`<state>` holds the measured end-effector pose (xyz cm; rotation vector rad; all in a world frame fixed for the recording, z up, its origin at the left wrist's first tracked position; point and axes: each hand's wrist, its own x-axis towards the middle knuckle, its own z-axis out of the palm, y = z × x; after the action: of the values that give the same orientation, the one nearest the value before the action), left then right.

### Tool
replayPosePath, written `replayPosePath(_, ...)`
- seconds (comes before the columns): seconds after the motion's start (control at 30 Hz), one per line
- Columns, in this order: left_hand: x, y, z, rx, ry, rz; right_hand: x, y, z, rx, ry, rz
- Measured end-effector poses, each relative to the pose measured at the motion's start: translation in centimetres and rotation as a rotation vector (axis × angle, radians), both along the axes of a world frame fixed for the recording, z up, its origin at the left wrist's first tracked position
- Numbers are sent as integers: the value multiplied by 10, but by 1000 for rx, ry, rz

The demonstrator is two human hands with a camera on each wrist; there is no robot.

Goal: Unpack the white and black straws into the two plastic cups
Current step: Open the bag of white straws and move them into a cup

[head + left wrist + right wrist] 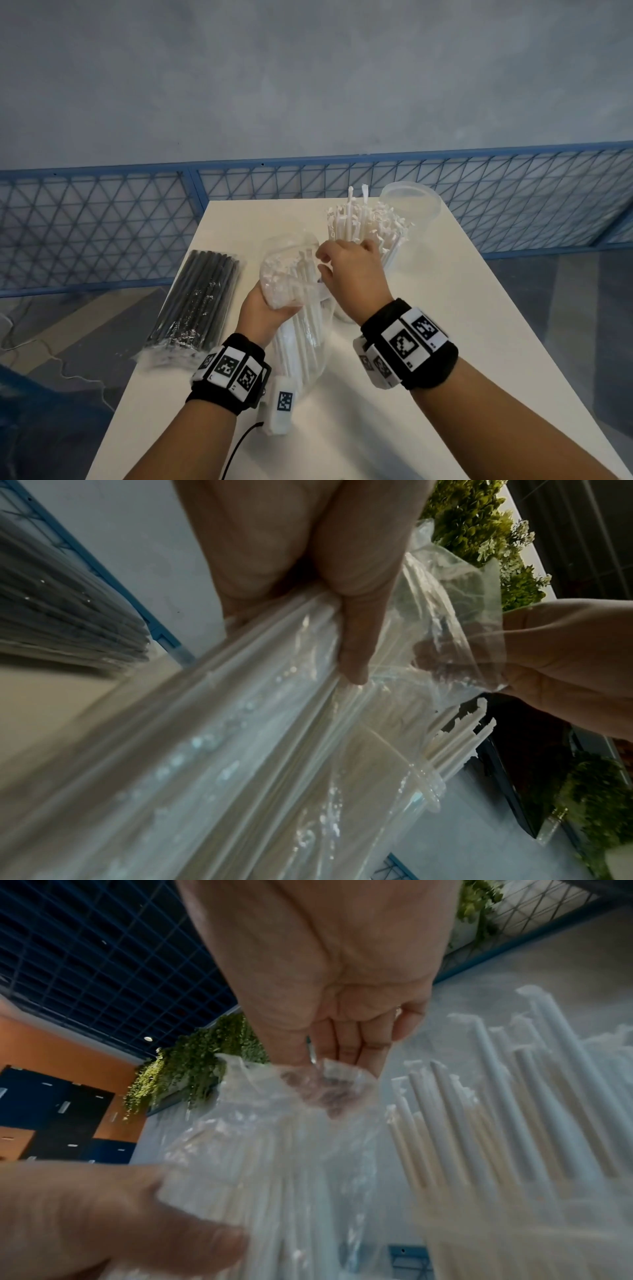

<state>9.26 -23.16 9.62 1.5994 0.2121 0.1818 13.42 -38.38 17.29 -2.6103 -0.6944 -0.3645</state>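
My left hand [265,308] grips a clear plastic bag of white straws [298,308] around its middle, holding it upright over the white table [445,342]. In the left wrist view my thumb [356,642] presses across the bag [240,750]. My right hand [349,270] reaches into the bag's open top; in the right wrist view its fingers [356,1047] dip among the bag's film [274,1137], the tips hidden. A plastic cup filled with white straws [370,226] stands just behind. An empty clear cup [411,202] sits at the far edge. A sealed pack of black straws [198,301] lies at left.
The table is narrow, its left edge close beside the black straw pack. A blue mesh fence [102,222] runs behind it. A black cable [236,448] hangs from my left wrist device.
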Motion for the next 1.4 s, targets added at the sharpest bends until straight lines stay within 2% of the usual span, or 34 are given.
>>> replayPosePath(0.2, -2, 4, 0, 34, -39, -38, -6, 12, -13, -21, 228, 75)
replayPosePath(0.33, -4, 4, 6, 13, -63, -98, -2, 11, -17, 166, 330, 174)
replayPosePath(0.43, -2, 3, 9, 47, -61, -171, -1, 10, -23, 236, 449, 220)
replayPosePath(0.57, -2, 3, 5, 128, -7, -205, -3, 14, -37, 264, 540, 191)
replayPosePath(0.8, -2, 5, 1, 161, 16, -231, -4, 17, -52, 436, 660, 87)
replayPosePath(1.17, 4, 4, 1, 220, 59, -269, -10, 17, -52, 527, 679, 60)
replayPosePath(1.3, 3, 2, -1, 177, 65, -293, -8, 21, -56, 452, 665, 85)
replayPosePath(1.4, 1, 3, 1, 252, 48, -330, -8, 25, -58, 371, 674, 79)
